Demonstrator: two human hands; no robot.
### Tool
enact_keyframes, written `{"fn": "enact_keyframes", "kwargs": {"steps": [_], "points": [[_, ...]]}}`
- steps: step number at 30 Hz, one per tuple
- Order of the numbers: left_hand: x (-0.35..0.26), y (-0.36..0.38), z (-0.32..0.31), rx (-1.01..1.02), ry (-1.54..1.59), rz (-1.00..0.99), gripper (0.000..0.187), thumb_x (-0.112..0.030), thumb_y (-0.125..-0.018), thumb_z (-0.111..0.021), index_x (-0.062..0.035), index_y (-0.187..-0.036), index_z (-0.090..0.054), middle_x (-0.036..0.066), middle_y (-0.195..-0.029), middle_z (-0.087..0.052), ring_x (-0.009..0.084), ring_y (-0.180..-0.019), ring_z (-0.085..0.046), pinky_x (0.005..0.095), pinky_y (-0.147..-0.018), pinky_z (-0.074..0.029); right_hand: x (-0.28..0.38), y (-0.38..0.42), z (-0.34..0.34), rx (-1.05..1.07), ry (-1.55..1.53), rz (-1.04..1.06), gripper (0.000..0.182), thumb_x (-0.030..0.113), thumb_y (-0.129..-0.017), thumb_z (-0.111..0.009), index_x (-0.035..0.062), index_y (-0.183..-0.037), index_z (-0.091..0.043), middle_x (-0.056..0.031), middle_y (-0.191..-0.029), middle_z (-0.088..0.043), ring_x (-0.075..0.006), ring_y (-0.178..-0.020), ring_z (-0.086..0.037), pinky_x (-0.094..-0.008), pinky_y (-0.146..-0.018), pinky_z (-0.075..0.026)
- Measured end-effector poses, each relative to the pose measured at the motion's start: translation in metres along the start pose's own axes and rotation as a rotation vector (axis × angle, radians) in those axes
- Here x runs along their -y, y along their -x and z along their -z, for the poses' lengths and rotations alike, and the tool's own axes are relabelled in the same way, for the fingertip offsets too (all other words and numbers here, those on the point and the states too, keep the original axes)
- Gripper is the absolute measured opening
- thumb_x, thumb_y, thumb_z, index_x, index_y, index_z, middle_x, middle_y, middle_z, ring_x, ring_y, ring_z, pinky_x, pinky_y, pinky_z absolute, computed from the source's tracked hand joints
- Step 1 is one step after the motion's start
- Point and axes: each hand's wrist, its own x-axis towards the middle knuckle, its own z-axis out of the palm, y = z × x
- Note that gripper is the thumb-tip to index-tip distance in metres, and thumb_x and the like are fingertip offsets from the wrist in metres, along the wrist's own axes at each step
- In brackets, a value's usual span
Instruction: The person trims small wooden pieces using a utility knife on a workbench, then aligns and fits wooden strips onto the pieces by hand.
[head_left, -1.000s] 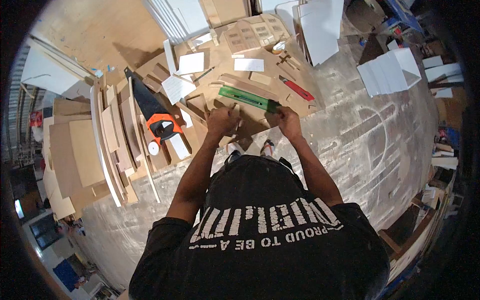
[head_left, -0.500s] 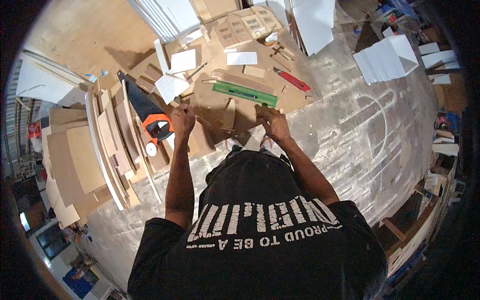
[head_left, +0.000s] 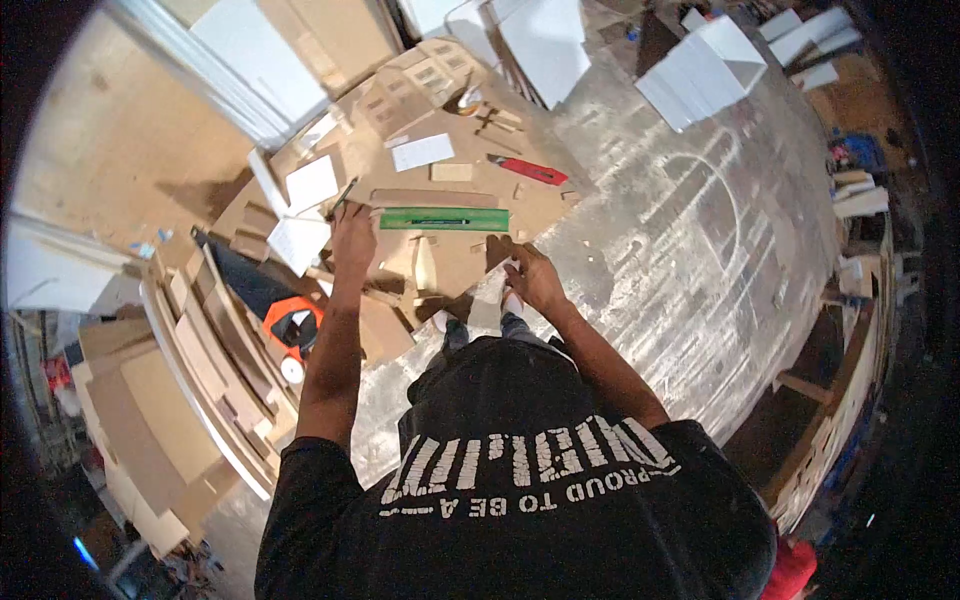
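Left hand [head_left: 352,232] pinches a pencil [head_left: 345,195] at 10 o'clock of the green ruler [head_left: 443,219]; right hand [head_left: 530,280], fingers spread, should steady the board [head_left: 455,262].

Bare concrete floor [head_left: 690,250] lies open across the right of the frame. Stacked boards [head_left: 190,380] and a saw [head_left: 270,300] crowd the left; the green ruler [head_left: 443,219] and scraps clutter the upper centre

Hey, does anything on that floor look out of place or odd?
Mostly clutter: cardboard offcuts lie loose and overlapping around the green ruler, and a handsaw rests half on leaning boards. Nothing looks spilled or broken.
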Motion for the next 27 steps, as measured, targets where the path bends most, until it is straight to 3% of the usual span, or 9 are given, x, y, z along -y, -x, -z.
{"fn": "enact_keyframes", "kwargs": {"steps": [4,6,13,15,18,22,23,26,27], "points": [[0.003,0.000,0.005,-0.028,0.042,-0.055,0.020,-0.003,-0.085,-0.055,-0.0021,-0.103,-0.063,0.016,-0.105,-0.060,0.0361,-0.105,-0.056,0.0453,-0.090,-0.046,-0.052,0.040,0.008,-0.191,-0.048,-0.145,0.033,0.010,-0.081,-0.067,0.0034,-0.113,-0.065,-0.0195,-0.103,-0.065,-0.0357,-0.092,-0.065,-0.0424,-0.082,-0.053],[0.004,0.006,0.013,-0.072,0.053,-0.063,0.020,-0.002,-0.086,-0.052,-0.0013,-0.104,-0.061,0.018,-0.104,-0.060,0.0376,-0.103,-0.056,0.0453,-0.089,-0.046,-0.089,0.049,0.007,-0.325,0.030,-0.113,0.030,0.007,-0.083,-0.068,0.0000,-0.111,-0.065,-0.0186,-0.091,-0.065,-0.0279,-0.067,-0.065,-0.0382,-0.063,-0.054],[0.001,0.025,0.032,0.163,0.150,0.204,0.025,0.005,-0.080,-0.053,0.0033,-0.105,-0.058,0.023,-0.104,-0.062,0.0429,-0.100,-0.058,0.0505,-0.086,-0.048,-0.088,-0.037,0.048,-0.562,0.239,-0.041,0.023,0.010,-0.083,-0.066,0.0047,-0.104,-0.068,-0.0185,-0.098,-0.065,-0.0344,-0.081,-0.067,-0.0428,-0.072,-0.054],[-0.007,0.029,0.040,0.171,0.129,0.264,0.031,0.008,-0.075,-0.053,0.0031,-0.105,-0.060,0.023,-0.104,-0.063,0.0437,-0.098,-0.059,0.0498,-0.087,-0.049,-0.071,-0.065,0.058,-0.429,0.218,0.031,0.026,0.014,-0.083,-0.064,0.0071,-0.108,-0.067,-0.0170,-0.101,-0.065,-0.0351,-0.085,-0.067,-0.0448,-0.075,-0.054],[0.001,0.031,0.032,0.092,0.148,0.131,0.034,0.008,-0.074,-0.052,0.0020,-0.106,-0.062,0.022,-0.108,-0.064,0.0431,-0.098,-0.060,0.0507,-0.085,-0.049,-0.051,-0.098,0.047,-0.247,0.272,0.115,0.032,0.019,-0.083,-0.062,0.0113,-0.114,-0.065,-0.0138,-0.108,-0.064,-0.0350,-0.090,-0.067,-0.0457,-0.079,-0.053],[-0.005,0.034,0.029,0.013,0.227,0.239,0.037,0.009,-0.074,-0.051,-0.0023,-0.106,-0.065,0.022,-0.102,-0.066,0.0427,-0.097,-0.062,0.0514,-0.084,-0.050,-0.003,-0.107,0.060,0.036,0.359,0.112,0.040,0.022,-0.083,-0.063,0.0156,-0.122,-0.060,-0.0108,-0.119,-0.062,-0.0335,-0.099,-0.065,-0.0442,-0.084,-0.054],[-0.006,0.037,0.031,-0.024,0.296,0.252,0.035,0.008,-0.076,-0.052,-0.0026,-0.106,-0.067,0.022,-0.100,-0.067,0.0406,-0.094,-0.063,0.0484,-0.082,-0.051,-0.049,-0.126,0.030,-0.004,0.372,0.215,0.030,0.030,-0.086,-0.058,0.0202,-0.114,-0.063,-0.0125,-0.116,-0.059,-0.0351,-0.096,-0.066,-0.0490,-0.079,-0.055],[-0.011,0.039,0.031,-0.148,0.510,0.274,0.028,0.004,-0.082,-0.056,-0.0036,-0.104,-0.070,0.022,-0.096,-0.068,0.0345,-0.084,-0.067,0.0395,-0.077,-0.053,-0.068,-0.124,0.018,-0.182,0.250,0.138,0.030,0.031,-0.086,-0.058,0.0222,-0.115,-0.064,-0.0135,-0.113,-0.061,-0.0366,-0.095,-0.067,-0.0495,-0.079,-0.055],[-0.016,0.039,0.036,-0.094,0.599,0.351,0.025,0.002,-0.082,-0.060,-0.0020,-0.105,-0.071,0.016,-0.090,-0.070,0.0224,-0.076,-0.066,0.0306,-0.072,-0.052,-0.067,-0.121,0.018,-0.225,0.264,0.171,0.029,0.031,-0.087,-0.058,0.0214,-0.114,-0.064,-0.0151,-0.113,-0.062,-0.0379,-0.093,-0.067,-0.0495,-0.078,-0.055]]}}
